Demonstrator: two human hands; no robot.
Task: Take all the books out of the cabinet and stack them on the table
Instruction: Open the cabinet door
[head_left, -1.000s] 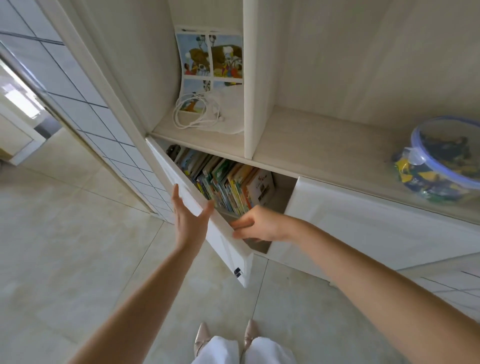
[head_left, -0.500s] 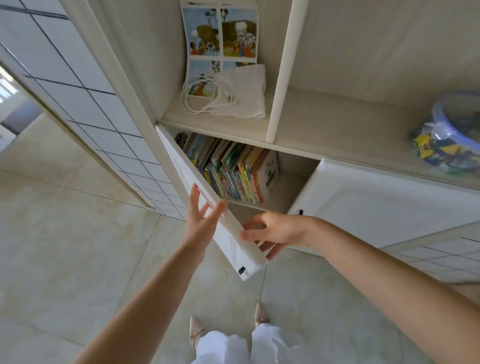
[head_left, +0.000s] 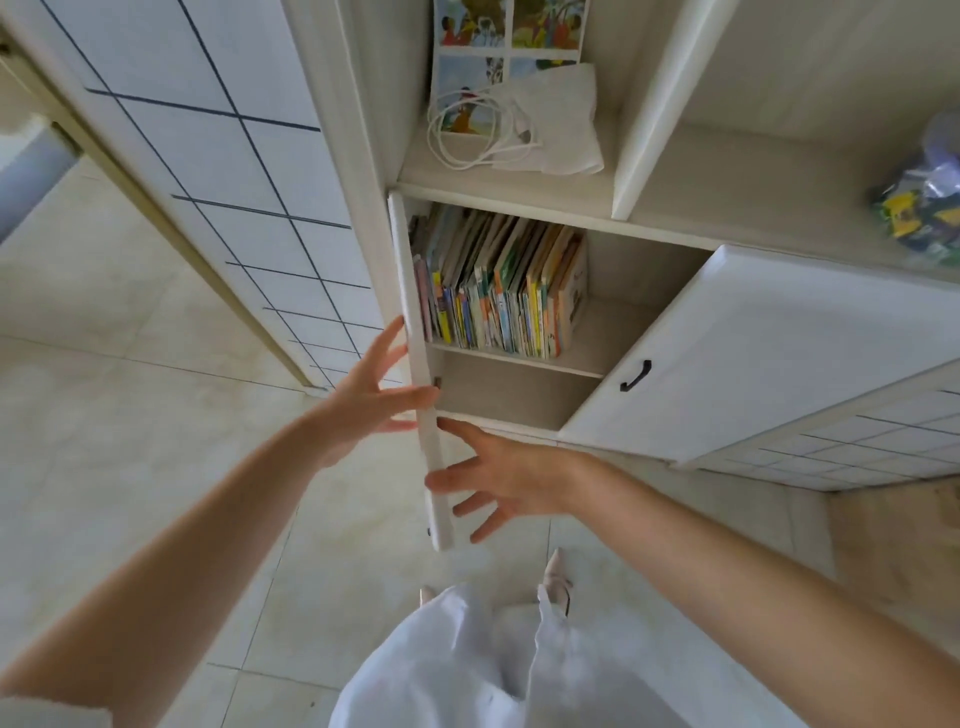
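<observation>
- The cabinet door (head_left: 421, 364) is now standing swung out edge-on toward the camera; a second ago it was only partly open, slanting across the opening, so the door has come round much further.
- That is exposing the whole row of books (head_left: 501, 293) — the way in looks free, and I judge the opening step is nearly finished while no book has been taken out yet.
- The left hand (head_left: 363, 400) is lying flat against the door's outer face, fingers straight and spread apart, pressing rather than gripping.
- The right hand (head_left: 498, 478) is hovering on the door's inner side near its lower end, fingers splayed and relaxed, holding nothing; whether a fingertip is touching the door edge I cannot tell.
- The books are sitting on the upper shelf (head_left: 582, 348) of the cabinet's left compartment, packed together against the left side, with bare shelf to their right.
- They are standing on end, long axis near vertical, spines facing outward toward the person, the tops leaning a little to the right.
- The compartment below them is showing nothing inside as far as can be seen.
- The neighbouring door (head_left: 753, 358), with a dark handle (head_left: 636, 375), is standing closed to the right.
- The table is not in view.
</observation>
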